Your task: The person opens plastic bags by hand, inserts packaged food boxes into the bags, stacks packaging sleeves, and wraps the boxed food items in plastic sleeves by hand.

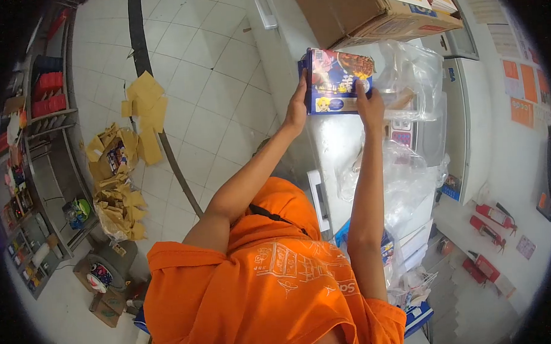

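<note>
Between my two hands is a blue printed pack [339, 73], with colourful pictures and a cartoon face on its front. Its left edge looks layered, so it may be a stack of several; I cannot tell. My left hand [296, 104] grips that left edge, fingers mostly behind it. My right hand [370, 103] holds the lower right corner, thumb on the front. Crumpled clear plastic [413, 76] lies just right of the pack, over the white counter [326, 152]. Above my hands stands a large cardboard box [343, 15].
More clear plastic [385, 174] covers the counter nearer my body. Torn brown cardboard [116, 208] is heaped on the tiled floor to the left, beside stocked shelves [49, 119]. Red fire extinguishers [495, 216] are at the right.
</note>
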{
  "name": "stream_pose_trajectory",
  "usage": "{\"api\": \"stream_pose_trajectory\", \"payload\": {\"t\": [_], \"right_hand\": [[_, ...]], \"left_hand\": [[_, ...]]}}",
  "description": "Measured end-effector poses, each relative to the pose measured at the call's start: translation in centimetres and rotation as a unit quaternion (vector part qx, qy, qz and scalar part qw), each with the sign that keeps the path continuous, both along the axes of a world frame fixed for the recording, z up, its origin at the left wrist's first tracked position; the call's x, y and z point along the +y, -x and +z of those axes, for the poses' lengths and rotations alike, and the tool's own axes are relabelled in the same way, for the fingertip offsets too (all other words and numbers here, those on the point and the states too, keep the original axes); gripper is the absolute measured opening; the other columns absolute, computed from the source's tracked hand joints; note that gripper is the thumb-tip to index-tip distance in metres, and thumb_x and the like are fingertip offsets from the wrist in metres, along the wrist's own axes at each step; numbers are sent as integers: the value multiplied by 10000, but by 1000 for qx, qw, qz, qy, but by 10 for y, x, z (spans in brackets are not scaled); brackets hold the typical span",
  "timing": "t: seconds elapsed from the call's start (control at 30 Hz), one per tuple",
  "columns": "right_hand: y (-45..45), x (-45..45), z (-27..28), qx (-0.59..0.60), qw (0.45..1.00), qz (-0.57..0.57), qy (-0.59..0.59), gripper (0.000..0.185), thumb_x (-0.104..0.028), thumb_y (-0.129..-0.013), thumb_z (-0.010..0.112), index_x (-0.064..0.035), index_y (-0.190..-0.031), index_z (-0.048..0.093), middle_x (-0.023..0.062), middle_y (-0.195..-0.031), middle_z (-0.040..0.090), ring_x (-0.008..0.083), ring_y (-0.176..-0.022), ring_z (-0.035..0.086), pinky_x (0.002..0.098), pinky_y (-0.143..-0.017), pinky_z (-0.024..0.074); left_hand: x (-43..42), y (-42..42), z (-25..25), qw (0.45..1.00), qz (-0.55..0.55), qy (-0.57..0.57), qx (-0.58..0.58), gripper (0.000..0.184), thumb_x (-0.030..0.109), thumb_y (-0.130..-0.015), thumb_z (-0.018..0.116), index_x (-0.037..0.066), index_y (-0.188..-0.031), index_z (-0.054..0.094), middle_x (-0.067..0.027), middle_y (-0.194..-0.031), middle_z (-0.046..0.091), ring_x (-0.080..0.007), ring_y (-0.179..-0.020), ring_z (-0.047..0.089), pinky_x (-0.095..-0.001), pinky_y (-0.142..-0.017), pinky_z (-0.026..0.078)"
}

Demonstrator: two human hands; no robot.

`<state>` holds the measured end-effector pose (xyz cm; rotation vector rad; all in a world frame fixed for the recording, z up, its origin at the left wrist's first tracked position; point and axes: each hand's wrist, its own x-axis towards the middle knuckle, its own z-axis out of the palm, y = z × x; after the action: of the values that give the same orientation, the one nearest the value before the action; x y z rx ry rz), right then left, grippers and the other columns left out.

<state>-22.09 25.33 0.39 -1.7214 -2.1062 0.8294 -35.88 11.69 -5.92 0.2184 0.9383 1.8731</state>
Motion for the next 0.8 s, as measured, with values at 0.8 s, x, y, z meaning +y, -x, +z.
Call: {"api": "stream_pose_trajectory", "payload": {"t": [0.8], "right_hand": [[-156, -118, -37, 591, 791, -93, 128, 893, -667, -887, 590, -81, -1519, 357, 59, -1486, 461, 225, -1339, 450, 417, -1137, 332]], "left_hand": [[-54, -56, 44, 862, -147, -97, 476, 938, 137, -665, 850, 38, -1431, 317, -173, -1305, 477, -318, -1253, 487, -394, -1086, 378]]}}
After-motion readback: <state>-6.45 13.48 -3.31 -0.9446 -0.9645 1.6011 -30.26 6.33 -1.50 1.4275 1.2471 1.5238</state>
